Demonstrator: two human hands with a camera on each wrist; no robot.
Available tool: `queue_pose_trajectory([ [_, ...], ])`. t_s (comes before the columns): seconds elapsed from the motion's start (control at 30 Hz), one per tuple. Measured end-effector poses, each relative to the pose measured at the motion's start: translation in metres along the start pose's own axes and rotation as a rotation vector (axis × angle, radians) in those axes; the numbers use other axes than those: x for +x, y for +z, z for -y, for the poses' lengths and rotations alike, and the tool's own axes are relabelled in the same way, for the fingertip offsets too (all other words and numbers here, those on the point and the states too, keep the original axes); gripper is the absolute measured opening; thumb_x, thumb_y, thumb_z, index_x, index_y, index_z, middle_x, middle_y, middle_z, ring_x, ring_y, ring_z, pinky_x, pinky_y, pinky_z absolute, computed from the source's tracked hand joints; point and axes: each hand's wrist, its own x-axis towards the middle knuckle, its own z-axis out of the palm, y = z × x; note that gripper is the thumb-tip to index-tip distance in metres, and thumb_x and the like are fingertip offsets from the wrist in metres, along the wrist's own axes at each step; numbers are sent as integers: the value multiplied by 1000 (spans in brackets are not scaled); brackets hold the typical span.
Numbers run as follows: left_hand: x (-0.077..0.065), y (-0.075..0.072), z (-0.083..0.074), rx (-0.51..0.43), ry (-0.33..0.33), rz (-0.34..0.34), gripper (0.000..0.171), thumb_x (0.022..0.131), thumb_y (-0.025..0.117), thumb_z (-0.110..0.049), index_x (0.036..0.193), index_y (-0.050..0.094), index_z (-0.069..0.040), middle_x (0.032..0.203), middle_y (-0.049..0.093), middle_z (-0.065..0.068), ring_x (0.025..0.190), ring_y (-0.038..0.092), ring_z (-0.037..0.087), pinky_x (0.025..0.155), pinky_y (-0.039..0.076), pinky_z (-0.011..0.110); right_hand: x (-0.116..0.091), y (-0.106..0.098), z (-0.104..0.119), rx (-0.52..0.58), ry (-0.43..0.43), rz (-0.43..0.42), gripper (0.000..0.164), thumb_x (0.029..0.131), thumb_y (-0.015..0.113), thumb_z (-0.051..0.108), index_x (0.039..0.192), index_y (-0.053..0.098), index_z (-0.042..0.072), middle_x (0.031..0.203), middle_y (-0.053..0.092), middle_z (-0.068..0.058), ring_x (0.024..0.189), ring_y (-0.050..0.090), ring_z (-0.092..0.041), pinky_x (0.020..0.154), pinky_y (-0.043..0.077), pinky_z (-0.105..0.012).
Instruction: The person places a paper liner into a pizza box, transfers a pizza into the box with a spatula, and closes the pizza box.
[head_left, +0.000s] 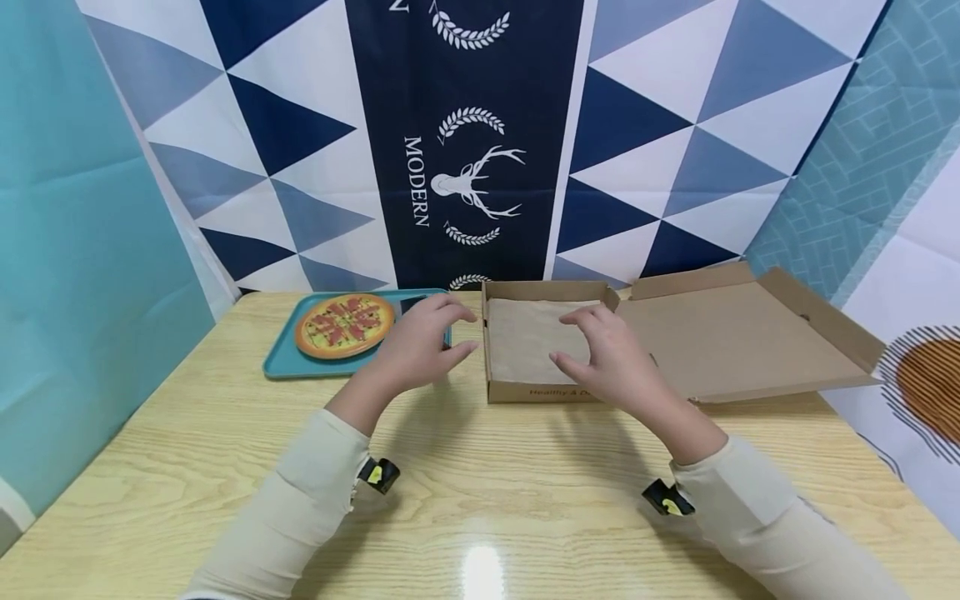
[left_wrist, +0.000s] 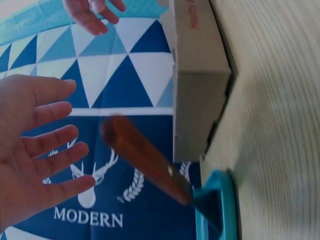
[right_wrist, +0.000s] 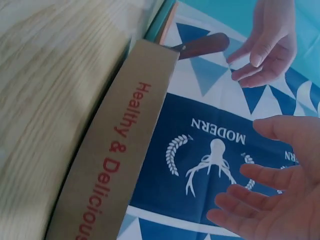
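Note:
My left hand (head_left: 423, 346) hovers with spread fingers over the right end of a teal tray (head_left: 279, 362), holding nothing. A pizza (head_left: 347, 325) lies on that tray. Beside it is a dark-bladed tool with a wooden handle (left_wrist: 147, 162), mostly hidden by the left hand in the head view; the handle juts up past the tray's rim. My right hand (head_left: 611, 358) is held over the right part of an open cardboard pizza box (head_left: 517, 393), fingers loosely bent and empty. Brown paper (head_left: 525, 342) lines the box.
The box lid (head_left: 712, 333) lies folded back to the right, its flaps raised. Red lettering marks the box's front wall (right_wrist: 117, 130). A patterned cloth (head_left: 480, 100) hangs behind the wooden table (head_left: 480, 483); a teal sheet (head_left: 97, 208) borders the left side.

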Motion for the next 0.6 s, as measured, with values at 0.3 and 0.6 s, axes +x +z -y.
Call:
queue_pose_trajectory([
  [0.3, -20, -11, 26, -7, -121, 28, 30, 91, 70, -23, 117, 67, -7, 118, 60, 11, 111, 57, 29, 95, 48, 44, 3, 11, 7, 6, -36, 14, 42, 87, 73, 16, 120, 60, -7, 121, 57, -24, 117, 50, -40, 98, 42, -54],
  [0.6, -46, -18, 53, -28, -206, 34, 32, 92, 69, -21, 119, 65, -4, 122, 58, 15, 114, 55, 33, 95, 46, 50, 11, 26, 16, 46, -41, 55, 43, 88, 71, 18, 122, 59, -6, 124, 56, -23, 116, 53, -38, 97, 45, -51],
])
